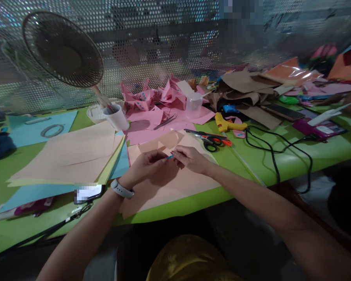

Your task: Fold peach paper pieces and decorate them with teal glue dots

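Note:
My left hand (148, 163), with a pale watch strap on its wrist, is closed in a pinch on a small blue strip (170, 157). Opposite it, my right hand (188, 159) has its fingers curled at the strip's other end. Most of the strip is hidden by the fingers, so its exact kind cannot be made out. Beneath both hands lies a large peach paper sheet (152, 195). A folded peach paper piece (163, 142) rests just beyond them. Black-handled scissors (210, 141) lie right of my right hand, beside an orange-handled tool (226, 141).
Stacked paper sheets (73, 150) and a phone (88, 193) lie left. Behind stand a fan (62, 50), a white cup (117, 117), pink folded papers (146, 99) and a clear plastic cup (194, 104). A yellow glue gun (228, 124) trails a black cord (270, 148) rightward.

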